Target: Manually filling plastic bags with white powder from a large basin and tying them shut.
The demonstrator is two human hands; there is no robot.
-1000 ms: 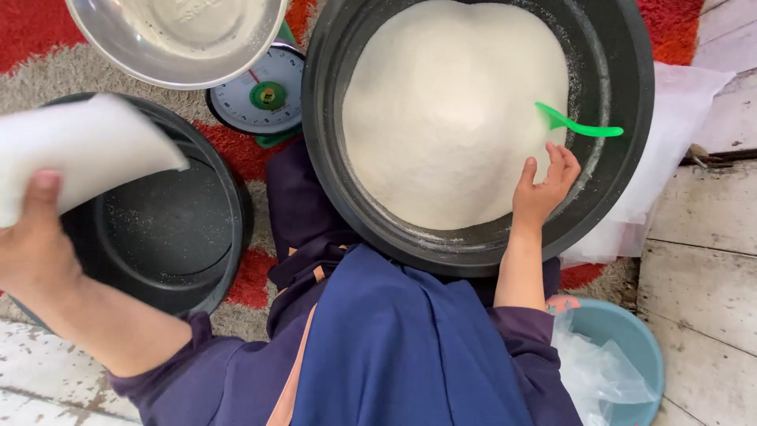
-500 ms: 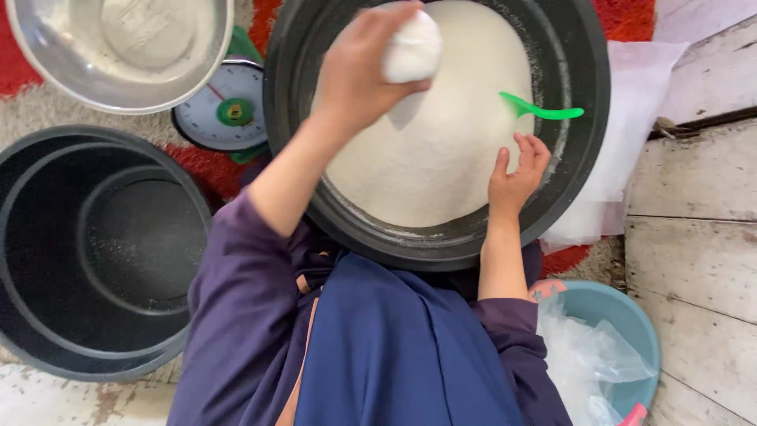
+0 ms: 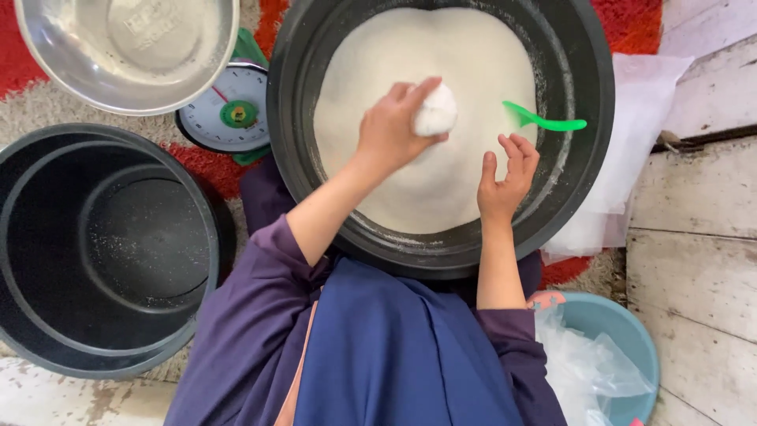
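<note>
My left hand (image 3: pixel 390 130) is closed around a small white bundle (image 3: pixel 435 112), holding it over the mound of white grain (image 3: pixel 426 181) in the big dark basin (image 3: pixel 583 158). My right hand (image 3: pixel 505 177) is open with fingers spread, holding nothing, resting at the edge of the mound near a green scoop (image 3: pixel 544 121) stuck in the grain. To my left sit empty black tubs (image 3: pixel 47 260), a steel bowl (image 3: pixel 95 87) and a dial scale (image 3: pixel 229 114); a blue bucket (image 3: pixel 631 331) with plastic bags stands at my right.
</note>
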